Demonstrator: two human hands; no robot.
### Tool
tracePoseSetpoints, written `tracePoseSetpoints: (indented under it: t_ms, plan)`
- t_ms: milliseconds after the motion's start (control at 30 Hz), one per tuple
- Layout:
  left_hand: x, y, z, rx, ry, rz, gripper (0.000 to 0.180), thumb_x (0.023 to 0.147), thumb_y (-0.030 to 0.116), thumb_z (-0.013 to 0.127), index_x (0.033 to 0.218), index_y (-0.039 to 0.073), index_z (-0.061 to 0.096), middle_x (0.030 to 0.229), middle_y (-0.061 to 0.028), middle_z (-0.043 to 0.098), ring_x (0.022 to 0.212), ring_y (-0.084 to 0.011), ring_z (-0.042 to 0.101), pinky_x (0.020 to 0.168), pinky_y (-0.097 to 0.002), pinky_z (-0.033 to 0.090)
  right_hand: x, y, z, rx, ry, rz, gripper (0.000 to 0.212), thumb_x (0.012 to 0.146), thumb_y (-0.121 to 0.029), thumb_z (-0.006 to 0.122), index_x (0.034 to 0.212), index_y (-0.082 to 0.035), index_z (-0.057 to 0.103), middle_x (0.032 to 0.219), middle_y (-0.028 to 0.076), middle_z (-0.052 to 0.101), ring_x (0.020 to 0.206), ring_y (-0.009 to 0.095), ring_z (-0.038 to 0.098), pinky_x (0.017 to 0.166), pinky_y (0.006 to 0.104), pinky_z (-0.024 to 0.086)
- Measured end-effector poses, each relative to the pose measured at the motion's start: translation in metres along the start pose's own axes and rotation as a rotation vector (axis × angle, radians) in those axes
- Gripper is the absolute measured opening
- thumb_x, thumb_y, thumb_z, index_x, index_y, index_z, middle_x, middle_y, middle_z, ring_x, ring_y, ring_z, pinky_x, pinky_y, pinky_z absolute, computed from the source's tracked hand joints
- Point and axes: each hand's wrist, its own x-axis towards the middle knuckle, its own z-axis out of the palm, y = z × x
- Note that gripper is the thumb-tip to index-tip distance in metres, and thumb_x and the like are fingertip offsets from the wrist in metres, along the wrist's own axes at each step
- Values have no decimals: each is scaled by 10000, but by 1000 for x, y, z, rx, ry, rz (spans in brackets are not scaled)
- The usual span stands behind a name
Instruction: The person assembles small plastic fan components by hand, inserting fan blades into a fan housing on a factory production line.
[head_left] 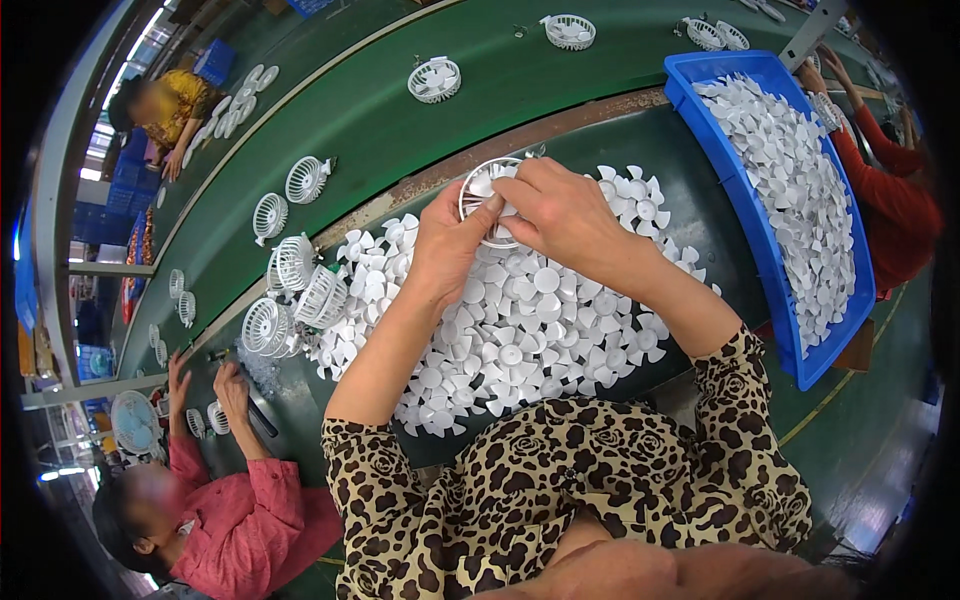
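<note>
Our left hand (447,243) grips a seemingly part-assembled white fan housing (478,179) above the table (690,180), our right hand (562,212) reaches inside, its hold unclear, and other housings (322,298) and loose blades (511,354) seem left.

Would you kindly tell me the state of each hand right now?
Left hand: closed, holding a round white fan cage by its side.
Right hand: fingers bent over the cage; their grip cannot be told.
</note>
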Motion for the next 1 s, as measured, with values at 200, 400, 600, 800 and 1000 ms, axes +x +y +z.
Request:
tracePoseSetpoints:
  t_ms: [200, 400, 600, 800, 1000]
  plan:
    - [-1, 2, -12, 303, 61, 119, 265, 862, 101, 622, 1092, -9, 552, 869, -31, 624, 773, -87, 560, 712, -238, 461, 7, 16, -11, 69, 189, -23, 491, 654, -165, 751, 1092, -42, 568, 1008, 125, 569, 978, 311, 515, 824, 396, 426]
    - [-2, 2, -8, 728, 17, 297, 291, 822, 131, 658, 1053, -16, 560, 902, -75, 643, 813, -127, 578, 749, -273, 463, 3, 35, 1, 320, -301, 259, 410, 682, -293, 757, 946, -24, 597, 870, 137, 556, 900, 316, 522, 779, 396, 418]
    - [65, 17, -48, 826, -8, 179, 353, 795, 133, 664, 1093, -20, 551, 967, -155, 648, 833, -254, 627, 784, -338, 476, 3, 61, 13, 181, -43, 230, 447, 743, -277, 723, 1089, -28, 592, 1033, 154, 595, 985, 317, 532, 854, 392, 429]
    - [167, 22, -145, -239, 399, -46, 320, 902, 132, 555, 1167, -34, 486, 1062, -131, 593, 967, -221, 594, 772, -389, 544, -30, 120, -39, 105, -5, 537, 371, 761, -122, 675, 1107, -15, 592, 1007, 148, 614, 875, 272, 609, 770, 348, 490]
    - [197, 19, -166, 790, 470, 145, 276, 850, 143, 588, 1068, -25, 604, 961, -141, 646, 879, -262, 633, 732, -347, 534, -64, 109, -68, -182, -329, 597, 299, 741, -78, 630, 1033, -17, 620, 951, 168, 597, 923, 328, 574, 813, 401, 465]
